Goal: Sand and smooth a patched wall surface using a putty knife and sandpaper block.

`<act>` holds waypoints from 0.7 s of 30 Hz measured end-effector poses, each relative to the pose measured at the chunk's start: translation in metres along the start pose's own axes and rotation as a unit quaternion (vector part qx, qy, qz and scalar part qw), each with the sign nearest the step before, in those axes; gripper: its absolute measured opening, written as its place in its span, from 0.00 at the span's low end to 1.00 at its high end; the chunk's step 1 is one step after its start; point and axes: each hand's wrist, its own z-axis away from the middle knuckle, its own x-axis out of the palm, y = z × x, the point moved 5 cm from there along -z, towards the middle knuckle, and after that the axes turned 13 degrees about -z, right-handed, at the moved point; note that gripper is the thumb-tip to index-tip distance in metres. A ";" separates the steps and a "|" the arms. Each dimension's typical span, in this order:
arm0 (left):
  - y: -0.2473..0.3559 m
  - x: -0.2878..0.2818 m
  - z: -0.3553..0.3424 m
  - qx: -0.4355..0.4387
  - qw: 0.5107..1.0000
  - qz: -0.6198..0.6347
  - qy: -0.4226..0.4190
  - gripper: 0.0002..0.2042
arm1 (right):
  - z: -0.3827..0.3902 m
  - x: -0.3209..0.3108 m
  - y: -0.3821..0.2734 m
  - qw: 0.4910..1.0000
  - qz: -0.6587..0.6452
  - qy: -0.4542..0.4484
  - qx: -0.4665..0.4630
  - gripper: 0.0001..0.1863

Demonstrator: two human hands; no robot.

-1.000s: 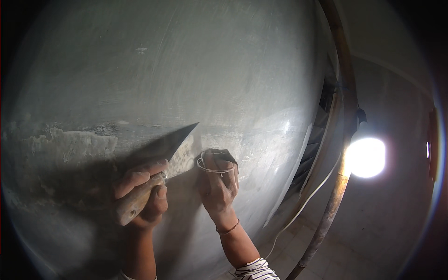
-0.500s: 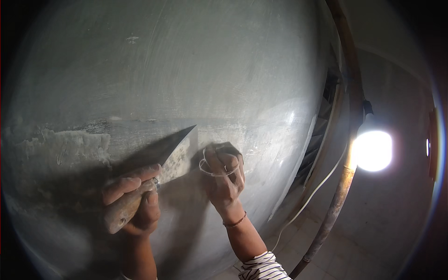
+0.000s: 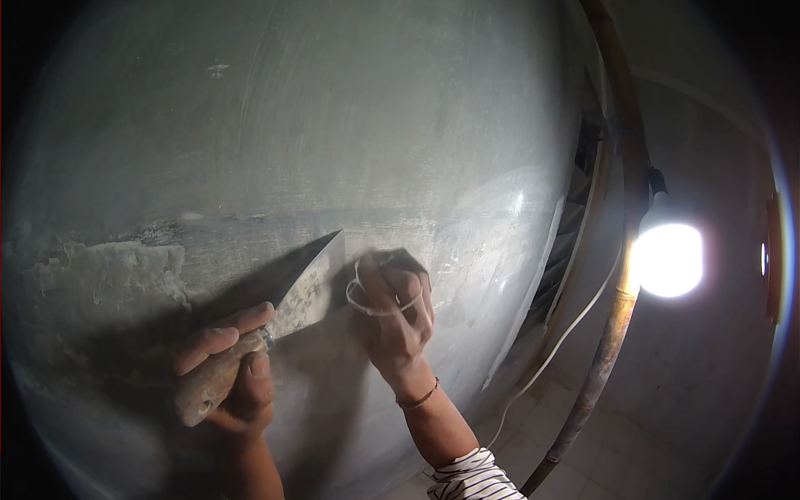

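My left hand (image 3: 254, 398) is closed round the worn wooden handle of a putty knife (image 3: 310, 293). Its wide, stained blade points up and to the right, close in front of the grey wall (image 3: 333, 142). Just right of the blade, my right hand (image 3: 398, 325) is closed with its fingers bent against the wall. A dark sheet (image 3: 410, 257), its edge showing past the fingers, is pressed there, most of it hidden. A thin white loop (image 3: 364, 308) hangs about those fingers, smeared by motion. Whether the loop belongs to the sheet, I cannot tell.
A rough pale plaster patch (image 3: 125, 271) lies on the wall at the left. To the right stands a bent bamboo pole (image 3: 612, 342) with a glowing bulb (image 3: 668, 260) beside it. A white cord (image 3: 560, 342) hangs down near a dark slatted opening (image 3: 567, 242).
The view has shifted slightly, so the wall marks sit farther left. My right fingers look blurred against the wall. Both hands keep their grips, and the knife stays beside the right hand.
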 end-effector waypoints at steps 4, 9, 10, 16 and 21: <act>-0.001 0.000 0.001 0.005 1.000 0.010 0.005 0.13 | 0.002 0.000 -0.007 0.999 0.029 0.003 0.021 0.26; 0.000 0.000 -0.001 0.010 1.000 0.027 0.008 0.13 | -0.014 0.002 -0.001 0.999 -0.008 0.008 0.035 0.26; -0.001 0.000 -0.001 0.013 1.000 0.026 0.008 0.13 | -0.009 0.001 -0.002 0.999 -0.010 0.010 0.034 0.26; 0.001 0.002 0.000 0.005 1.000 0.029 0.008 0.13 | -0.012 -0.002 0.002 0.999 -0.023 0.007 0.022 0.25; -0.001 -0.003 -0.001 0.007 1.000 0.026 0.008 0.13 | 0.018 -0.001 -0.011 0.999 0.013 0.027 0.028 0.26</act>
